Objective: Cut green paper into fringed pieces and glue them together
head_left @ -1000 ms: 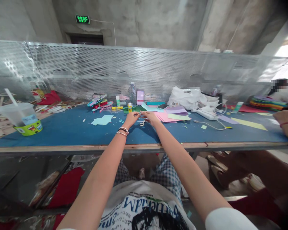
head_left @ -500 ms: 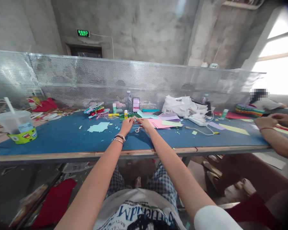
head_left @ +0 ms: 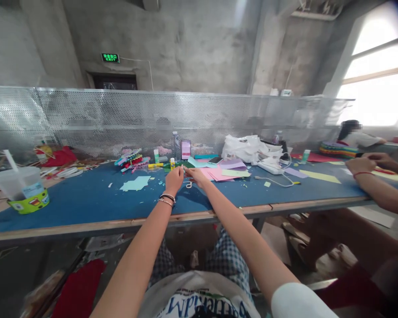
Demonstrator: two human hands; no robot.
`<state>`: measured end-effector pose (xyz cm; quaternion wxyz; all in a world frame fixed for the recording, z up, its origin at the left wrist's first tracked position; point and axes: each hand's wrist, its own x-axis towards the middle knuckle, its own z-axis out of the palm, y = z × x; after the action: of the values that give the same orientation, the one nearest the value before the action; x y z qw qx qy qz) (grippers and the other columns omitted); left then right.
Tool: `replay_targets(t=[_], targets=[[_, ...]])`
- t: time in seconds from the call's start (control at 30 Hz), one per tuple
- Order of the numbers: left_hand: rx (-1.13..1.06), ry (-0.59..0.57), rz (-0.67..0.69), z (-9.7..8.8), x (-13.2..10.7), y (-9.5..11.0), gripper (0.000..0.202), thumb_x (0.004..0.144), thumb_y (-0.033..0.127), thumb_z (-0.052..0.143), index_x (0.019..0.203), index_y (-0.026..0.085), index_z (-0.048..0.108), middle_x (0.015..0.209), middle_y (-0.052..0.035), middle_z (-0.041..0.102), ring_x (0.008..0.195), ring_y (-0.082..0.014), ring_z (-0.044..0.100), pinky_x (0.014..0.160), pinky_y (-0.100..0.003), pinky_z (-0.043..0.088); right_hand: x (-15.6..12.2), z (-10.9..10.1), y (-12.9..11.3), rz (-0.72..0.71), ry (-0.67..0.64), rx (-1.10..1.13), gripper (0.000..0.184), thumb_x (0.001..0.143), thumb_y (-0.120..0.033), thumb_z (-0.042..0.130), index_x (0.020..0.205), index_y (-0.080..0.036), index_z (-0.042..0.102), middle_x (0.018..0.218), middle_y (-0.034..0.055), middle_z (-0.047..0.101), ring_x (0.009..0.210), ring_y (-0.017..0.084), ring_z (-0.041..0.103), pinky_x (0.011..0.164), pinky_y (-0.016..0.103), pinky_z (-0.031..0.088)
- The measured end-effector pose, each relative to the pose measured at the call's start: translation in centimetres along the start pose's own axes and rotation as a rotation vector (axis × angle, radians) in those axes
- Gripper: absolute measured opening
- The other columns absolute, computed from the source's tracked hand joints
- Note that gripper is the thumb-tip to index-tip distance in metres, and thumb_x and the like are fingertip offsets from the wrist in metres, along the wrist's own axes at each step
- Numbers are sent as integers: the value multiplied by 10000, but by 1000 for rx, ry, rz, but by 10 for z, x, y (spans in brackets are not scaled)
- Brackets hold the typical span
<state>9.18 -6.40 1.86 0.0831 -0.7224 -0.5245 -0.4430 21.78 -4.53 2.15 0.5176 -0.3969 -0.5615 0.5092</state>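
Both my arms stretch out over the blue table (head_left: pixel 86 198). My left hand (head_left: pixel 174 179), with bracelets on the wrist, and my right hand (head_left: pixel 195 176) meet fingertip to fingertip. Their fingers pinch a small piece that I cannot make out. A pair of scissors (head_left: pixel 188 184) lies on the table just under the hands. Behind them lie pink and purple paper sheets (head_left: pixel 223 170) and a dark green sheet (head_left: pixel 177 164).
A plastic cup with a straw (head_left: pixel 20 187) stands at the left. Glue sticks (head_left: pixel 156 155), a phone (head_left: pixel 185 149), a bottle, a white bag (head_left: pixel 245 148) and a power strip with cable (head_left: pixel 272 168) line the back. Another person's hands (head_left: pixel 363 165) work at the right. A perforated metal screen stands behind.
The camera has tilted up and turned a little right, showing more wall and window. My hands stay together at the same spot above the scissors.
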Motion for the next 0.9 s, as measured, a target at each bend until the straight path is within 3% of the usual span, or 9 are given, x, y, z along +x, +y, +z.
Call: replay_targets(t=[0.2, 0.43, 0.63, 0.77, 0.9], targets=[[-5, -48, 34, 1, 0, 0, 396, 931, 438, 237, 848, 193, 537, 793, -83, 627, 729, -187, 580, 574, -260, 275, 1, -1, 1, 23, 11, 4, 370, 625, -511, 697, 687, -162, 590, 671, 14, 612, 689, 114, 557, 570, 202, 360], [-16, -36, -54, 5, 2, -3, 406, 941, 379, 202, 901, 168, 546, 826, -128, 635, 777, -221, 605, 626, -270, 340, -1, 1, -1, -41, 75, -121, 493, 668, -658, 573, 668, -166, 543, 633, 7, 578, 598, 101, 527, 549, 214, 359], [-103, -124, -55, 7, 3, -5, 386, 935, 369, 238, 856, 164, 555, 796, -140, 630, 774, -231, 609, 631, -282, 350, 0, 7, 0, -135, -6, -223, 470, 736, -639, 495, 671, -174, 511, 600, -11, 532, 583, 108, 524, 543, 222, 362], [-153, -112, -53, 12, 6, -5, 360, 931, 368, 265, 790, 178, 537, 720, -94, 603, 720, -201, 591, 625, -273, 346, 4, 4, 3, -252, 11, -271, 430, 762, -605, 472, 660, -188, 497, 565, -30, 492, 580, 108, 502, 567, 228, 372], [-351, -74, -70, 13, 10, -1, 354, 920, 383, 301, 686, 188, 479, 606, -28, 541, 616, -151, 535, 610, -255, 353, 7, 1, 4, -317, 66, -263, 422, 754, -602, 480, 639, -196, 485, 581, -39, 468, 599, 97, 471, 584, 216, 372]])
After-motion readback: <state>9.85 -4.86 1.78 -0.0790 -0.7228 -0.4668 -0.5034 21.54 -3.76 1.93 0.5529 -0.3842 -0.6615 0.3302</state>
